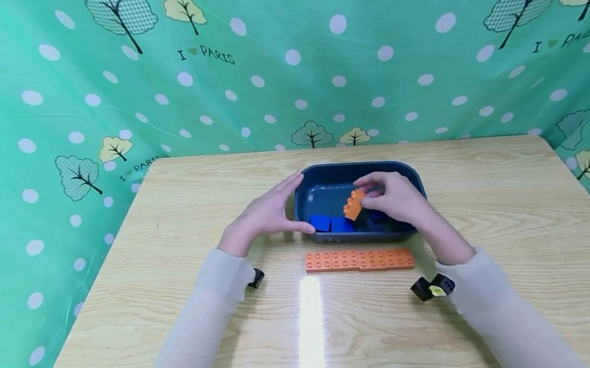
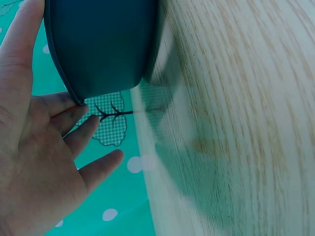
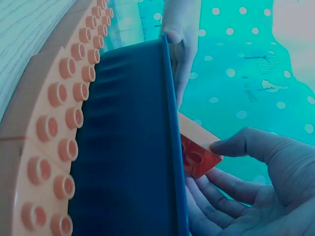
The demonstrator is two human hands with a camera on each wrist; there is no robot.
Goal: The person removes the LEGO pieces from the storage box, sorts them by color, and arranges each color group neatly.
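In the head view, my right hand (image 1: 393, 197) pinches an orange building brick (image 1: 353, 205) between thumb and fingers, tilted over the inside of a dark blue plastic bin (image 1: 362, 237). The right wrist view shows the brick's hollow underside (image 3: 194, 157) beside the bin's rim. My left hand (image 1: 271, 210) holds the bin's left end, its thumb at the near corner and its fingers at the far corner. Blue bricks (image 1: 331, 223) lie inside the bin along its near wall; my right hand partly hides another.
Directly in front of the bin, several orange bricks (image 1: 358, 260) stand end to end in a row, studs up. They rest on a light wooden table (image 1: 210, 349). A green dotted cloth (image 1: 259, 50) hangs behind and to the sides.
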